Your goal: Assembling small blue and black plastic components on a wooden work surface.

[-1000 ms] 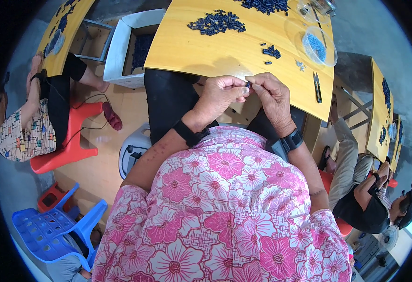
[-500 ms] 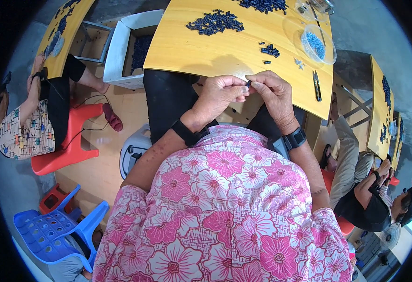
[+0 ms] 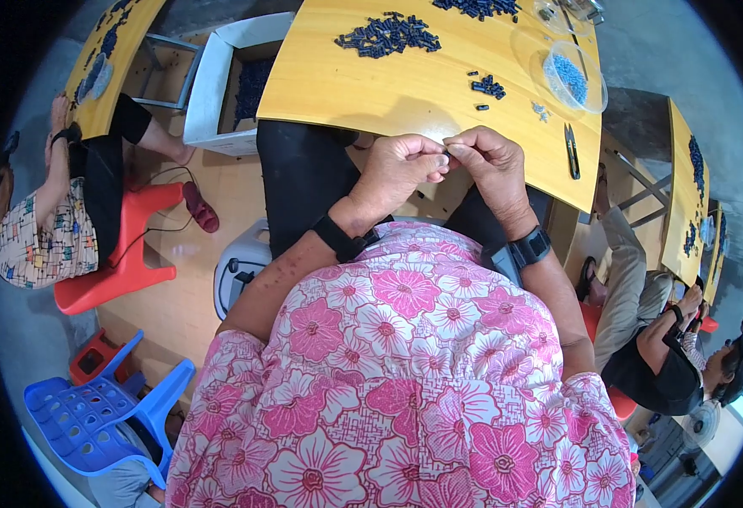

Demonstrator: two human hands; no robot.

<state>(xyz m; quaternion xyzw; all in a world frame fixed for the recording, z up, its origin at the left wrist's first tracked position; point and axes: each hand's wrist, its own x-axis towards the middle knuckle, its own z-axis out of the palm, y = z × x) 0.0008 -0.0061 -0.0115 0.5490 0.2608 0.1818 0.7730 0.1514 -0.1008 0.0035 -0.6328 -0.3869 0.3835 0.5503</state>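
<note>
Just off the table's front edge, my left hand [image 3: 398, 173] and my right hand [image 3: 494, 172] meet, both closed in a pinch. Between their fingertips sits a small dark part [image 3: 447, 154], mostly covered by the fingers. A few dark cylindrical parts [image 3: 489, 86] lie on the yellow table [image 3: 363, 97] beyond my right hand. Near them are a small cluster of pale bits [image 3: 541, 112] and dark-handled thread snips [image 3: 572, 152]. A clear round tub [image 3: 596, 100] of small blue pieces [image 3: 568, 76] stands farther back on the right.
A larger pile of dark cylinders [image 3: 386, 35] lies across the table, with another heap [image 3: 477, 8] behind it. To the left, a white box [image 3: 206, 102] stands beside the table. Co-workers sit at side tables left and right. A blue plastic chair [image 3: 92, 423] stands at lower left.
My fingertips have shifted slightly around the small dark part, which now shows less. The whole view has moved a little; the things on the table stay in place.
</note>
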